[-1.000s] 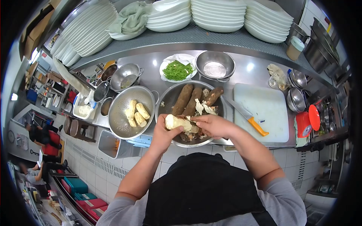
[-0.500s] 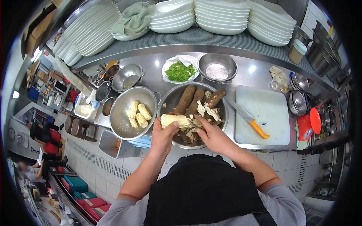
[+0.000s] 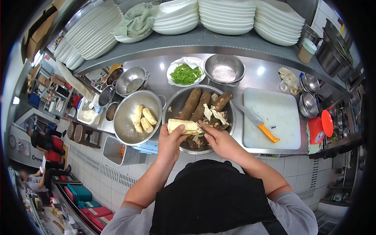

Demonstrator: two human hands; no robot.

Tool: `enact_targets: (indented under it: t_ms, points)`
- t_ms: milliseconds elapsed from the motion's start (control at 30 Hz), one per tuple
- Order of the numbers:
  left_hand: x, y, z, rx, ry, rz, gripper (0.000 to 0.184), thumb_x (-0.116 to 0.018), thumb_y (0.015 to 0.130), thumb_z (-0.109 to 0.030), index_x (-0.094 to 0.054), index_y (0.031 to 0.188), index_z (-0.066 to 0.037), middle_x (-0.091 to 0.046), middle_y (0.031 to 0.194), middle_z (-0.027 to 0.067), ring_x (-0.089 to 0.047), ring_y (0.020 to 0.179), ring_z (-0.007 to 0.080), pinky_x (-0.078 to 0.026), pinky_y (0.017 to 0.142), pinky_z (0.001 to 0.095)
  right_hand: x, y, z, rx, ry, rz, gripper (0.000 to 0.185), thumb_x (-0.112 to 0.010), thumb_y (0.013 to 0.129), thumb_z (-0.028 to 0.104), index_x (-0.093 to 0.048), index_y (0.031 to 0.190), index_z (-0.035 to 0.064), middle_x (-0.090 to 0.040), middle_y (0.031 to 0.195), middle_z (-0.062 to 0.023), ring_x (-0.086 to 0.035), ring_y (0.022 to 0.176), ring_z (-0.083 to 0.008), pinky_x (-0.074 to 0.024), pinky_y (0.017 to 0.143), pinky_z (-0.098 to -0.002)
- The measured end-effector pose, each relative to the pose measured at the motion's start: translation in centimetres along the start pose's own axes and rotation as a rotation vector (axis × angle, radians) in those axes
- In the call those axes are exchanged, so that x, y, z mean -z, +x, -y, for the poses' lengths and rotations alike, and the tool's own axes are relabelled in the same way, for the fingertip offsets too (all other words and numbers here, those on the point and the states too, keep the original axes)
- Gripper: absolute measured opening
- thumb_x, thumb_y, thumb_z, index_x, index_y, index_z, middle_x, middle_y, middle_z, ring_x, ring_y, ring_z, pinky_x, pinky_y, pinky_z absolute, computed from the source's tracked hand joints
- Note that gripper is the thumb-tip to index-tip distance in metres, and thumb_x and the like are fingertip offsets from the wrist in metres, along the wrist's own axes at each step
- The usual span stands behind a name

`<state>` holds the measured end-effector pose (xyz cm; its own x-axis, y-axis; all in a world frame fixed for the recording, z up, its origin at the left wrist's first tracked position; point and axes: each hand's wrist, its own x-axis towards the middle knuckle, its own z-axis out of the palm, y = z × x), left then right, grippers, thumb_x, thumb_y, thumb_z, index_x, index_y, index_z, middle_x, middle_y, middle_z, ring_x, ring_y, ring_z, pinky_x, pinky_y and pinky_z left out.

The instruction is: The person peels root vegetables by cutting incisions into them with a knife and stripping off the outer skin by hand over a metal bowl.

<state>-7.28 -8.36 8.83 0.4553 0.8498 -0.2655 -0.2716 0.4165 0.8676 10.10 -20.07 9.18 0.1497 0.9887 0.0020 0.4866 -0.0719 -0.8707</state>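
My left hand [image 3: 169,144] is closed around the left end of a peeled, pale yellow cassava root [image 3: 183,127]. My right hand [image 3: 218,140] grips a small knife [image 3: 202,129], mostly hidden by the fingers, its dark blade against the root's right end. Both hands are above the near side of a large steel bowl [image 3: 172,102]. Inside it lie unpeeled brown cassava roots [image 3: 191,104] and loose peelings [image 3: 218,116]. To the left, a steel colander [image 3: 124,113] holds several peeled cassava pieces [image 3: 147,126].
Right of the bowl, an orange-handled knife [image 3: 268,132] lies on a white cutting board [image 3: 288,113]. Behind are a plate of green beans [image 3: 185,74] and a steel bowl [image 3: 210,67]. Stacked plates [image 3: 226,17] fill the overhead shelf [image 3: 184,47]. A grey bin [image 3: 113,150] stands below left.
The peeled root has turned slightly in my left hand. My right hand and its knife have shifted a little at the root's right end. The bowls and board keep their places.
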Motion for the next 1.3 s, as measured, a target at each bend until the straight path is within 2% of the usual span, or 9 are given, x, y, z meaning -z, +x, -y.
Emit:
enact_targets:
  t_ms: [200, 300, 367, 533, 767, 1000, 1100, 1167, 1300]
  points:
    - [0.0, -0.2, 1.8, -0.124, 0.154, 0.075, 0.042, -0.072, 0.089, -0.002, -0.044, 0.120, 0.001, -0.062, 0.113, 0.0133, -0.064, 0.101, 0.0178, -0.055, 0.087, 0.0319, -1.1, 2.1, -2.1, 0.071, 0.037, -0.050, 0.046, -0.047, 0.105, 0.016, -0.045, 0.151, 0.0146, -0.070, 0.114, -0.0210, -0.070, 0.103, -0.0327, -0.0529, 0.090, -0.0369]
    - [0.3, 0.3, 1.7, -0.114, 0.134, 0.062, 0.042, -0.072, 0.089, -0.001, -0.043, 0.119, 0.001, -0.061, 0.115, 0.0146, -0.064, 0.103, 0.0192, -0.056, 0.089, 0.0322, 0.1, 3.1, -1.9, -0.118, 0.137, 0.085, 0.047, -0.046, 0.106, 0.016, -0.044, 0.153, 0.0147, -0.068, 0.085, -0.0134, -0.067, 0.073, -0.0219, -0.0527, 0.071, -0.0342]
    - [0.1, 0.3, 0.8, -0.034, -0.009, 0.059, 0.044, -0.070, 0.089, 0.001, -0.040, 0.121, 0.001, -0.061, 0.119, 0.0166, -0.065, 0.108, 0.0226, -0.055, 0.095, 0.0348, 1.3, 2.9, -0.9, -0.291, 0.139, 0.025, 0.050, -0.048, 0.104, 0.023, -0.041, 0.152, 0.0090, -0.068, 0.112, -0.0298, -0.068, 0.104, -0.0398, -0.0511, 0.093, -0.0425]
    - [0.1, -0.1, 0.5, -0.082, -0.006, 0.070, 0.045, -0.068, 0.089, 0.003, -0.038, 0.122, 0.001, -0.060, 0.126, 0.0198, -0.064, 0.112, 0.0249, -0.053, 0.100, 0.0371, 2.8, 0.9, 3.0, -0.221, -0.090, 0.153, 0.061, -0.049, 0.103, 0.026, -0.028, 0.157, 0.0080, -0.064, 0.117, -0.0338, -0.064, 0.107, -0.0485, -0.0490, 0.097, -0.0487]
    - [-0.8, -0.6, 0.2, -0.109, -0.006, 0.076, 0.043, -0.069, 0.088, 0.005, -0.039, 0.120, 0.001, -0.063, 0.122, 0.0197, -0.064, 0.111, 0.0224, -0.053, 0.099, 0.0360, 0.0, 0.4, -0.4, 0.078, -0.017, -0.011, 0.051, -0.049, 0.104, 0.024, -0.041, 0.153, 0.0153, -0.065, 0.124, -0.0262, -0.064, 0.108, -0.0450, -0.0502, 0.097, -0.0455]
    - [-0.2, -0.1, 2.1, -0.188, 0.097, 0.083, 0.043, -0.072, 0.086, 0.005, -0.041, 0.116, -0.001, -0.062, 0.120, 0.0178, -0.065, 0.105, 0.0194, -0.054, 0.095, 0.0330, 0.0, 1.0, 0.1, -0.108, 0.061, 0.054, 0.045, -0.049, 0.105, 0.020, -0.049, 0.148, 0.0084, -0.064, 0.131, -0.0222, -0.062, 0.121, -0.0380, -0.0471, 0.102, -0.0369]
    - [-0.2, 0.4, 2.6, -0.216, 0.147, 0.057, 0.044, -0.072, 0.086, 0.005, -0.040, 0.116, -0.001, -0.062, 0.119, 0.0165, -0.065, 0.105, 0.0184, -0.054, 0.094, 0.0317, -2.1, 2.3, -3.0, -0.044, 0.036, -0.047, 0.042, -0.050, 0.105, 0.019, -0.052, 0.147, 0.0095, -0.073, 0.103, -0.0182, -0.071, 0.095, -0.0301, -0.0536, 0.086, -0.0340]
    - [0.3, 0.6, 2.8, -0.218, 0.138, 0.045, 0.043, -0.071, 0.087, 0.005, -0.040, 0.117, 0.000, -0.062, 0.123, 0.0180, -0.064, 0.109, 0.0202, -0.053, 0.096, 0.0321, -2.5, 3.4, -4.2, -0.165, 0.293, 0.046, 0.041, -0.047, 0.107, 0.020, -0.052, 0.147, 0.0102, -0.061, 0.069, -0.0067, -0.059, 0.056, -0.0164, -0.0483, 0.055, -0.0289]
    - [1.3, 0.2, 1.7, -0.219, 0.082, 0.076, 0.045, -0.068, 0.088, 0.005, -0.039, 0.121, -0.001, -0.059, 0.130, 0.0216, -0.062, 0.117, 0.0237, -0.051, 0.102, 0.0369, 0.5, 4.0, -4.9, -0.522, 0.620, -0.064, 0.042, -0.045, 0.108, 0.024, -0.051, 0.146, 0.0077, -0.046, 0.057, -0.0001, -0.036, 0.038, -0.0106, -0.0286, 0.035, -0.0292]
